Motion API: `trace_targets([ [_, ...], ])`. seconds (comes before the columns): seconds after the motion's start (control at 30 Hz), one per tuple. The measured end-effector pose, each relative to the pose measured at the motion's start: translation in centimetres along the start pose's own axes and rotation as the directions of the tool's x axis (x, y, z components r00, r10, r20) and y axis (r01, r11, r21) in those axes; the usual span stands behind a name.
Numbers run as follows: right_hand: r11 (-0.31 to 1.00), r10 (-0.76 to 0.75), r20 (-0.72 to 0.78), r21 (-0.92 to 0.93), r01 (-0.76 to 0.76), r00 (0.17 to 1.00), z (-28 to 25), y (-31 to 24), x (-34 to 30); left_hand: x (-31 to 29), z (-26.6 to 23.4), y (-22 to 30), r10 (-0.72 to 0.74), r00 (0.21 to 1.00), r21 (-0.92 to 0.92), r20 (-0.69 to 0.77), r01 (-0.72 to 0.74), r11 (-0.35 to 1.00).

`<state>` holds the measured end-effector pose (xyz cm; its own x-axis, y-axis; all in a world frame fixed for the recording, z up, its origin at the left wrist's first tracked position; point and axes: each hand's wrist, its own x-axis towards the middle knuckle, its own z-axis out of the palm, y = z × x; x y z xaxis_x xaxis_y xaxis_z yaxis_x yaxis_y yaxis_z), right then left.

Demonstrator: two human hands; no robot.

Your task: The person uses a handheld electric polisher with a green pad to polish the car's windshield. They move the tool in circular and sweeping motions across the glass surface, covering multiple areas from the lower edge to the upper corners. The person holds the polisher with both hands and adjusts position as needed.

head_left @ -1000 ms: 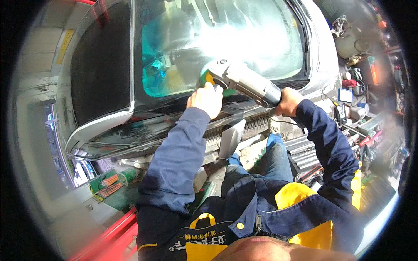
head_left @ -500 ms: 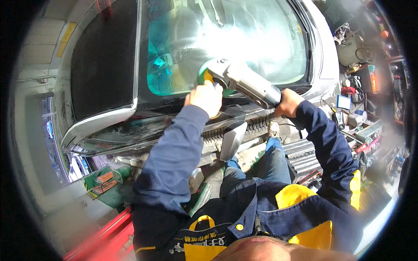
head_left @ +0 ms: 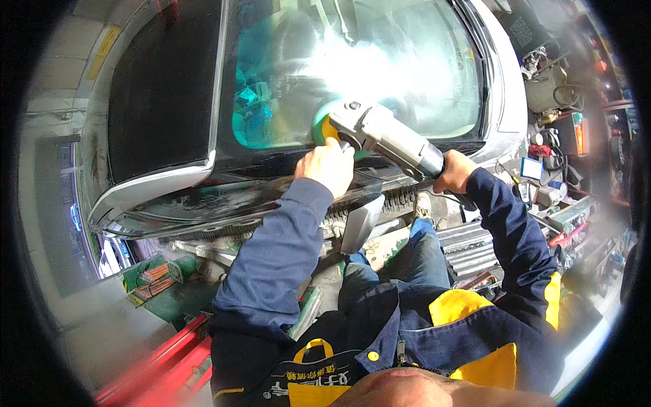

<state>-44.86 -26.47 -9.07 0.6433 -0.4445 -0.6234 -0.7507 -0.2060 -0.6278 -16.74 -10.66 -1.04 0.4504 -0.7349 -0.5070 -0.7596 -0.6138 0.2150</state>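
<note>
An electric polisher [head_left: 390, 136] with a grey body, a dark rear end and a round yellow-green pad [head_left: 327, 125] is held between both hands. Closed round the side handle by the pad is my left hand [head_left: 327, 167]. My right hand [head_left: 454, 172] grips the dark rear end, where a cord runs off. The pad rests on or very near the lower part of a large car window [head_left: 285, 122], whose glass is hazy with a bright glare across its middle. The pad's underside is hidden.
A dark panel [head_left: 163, 95] with pale trim adjoins the window on the left. Red bars [head_left: 159, 366] stand at lower left, beside green metal boxes [head_left: 159, 278]. Crowded tools, a tank [head_left: 548, 88] and a small screen [head_left: 531, 167] fill the right side. A grey plate [head_left: 361, 224] stands by my feet.
The polisher has shifted slightly to the right and a little downward against the window, both hands moving with it. The grip of each hand is the same.
</note>
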Motion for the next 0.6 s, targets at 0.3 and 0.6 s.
trace_targets([
  [0.3, 0.996, 0.085, 0.042, -0.010, -0.085, 0.995, 0.2, -0.6, 0.1, -0.5, -0.2, -0.4, -0.043, 0.998, -0.002, 0.039, 0.043, 0.999],
  [0.6, 0.999, 0.032, -0.061, -0.026, -0.034, 0.998, 0.9, -0.8, 3.4, 3.0, -0.8, -2.0, 0.035, 0.994, 0.073, -0.106, -0.027, 0.997],
])
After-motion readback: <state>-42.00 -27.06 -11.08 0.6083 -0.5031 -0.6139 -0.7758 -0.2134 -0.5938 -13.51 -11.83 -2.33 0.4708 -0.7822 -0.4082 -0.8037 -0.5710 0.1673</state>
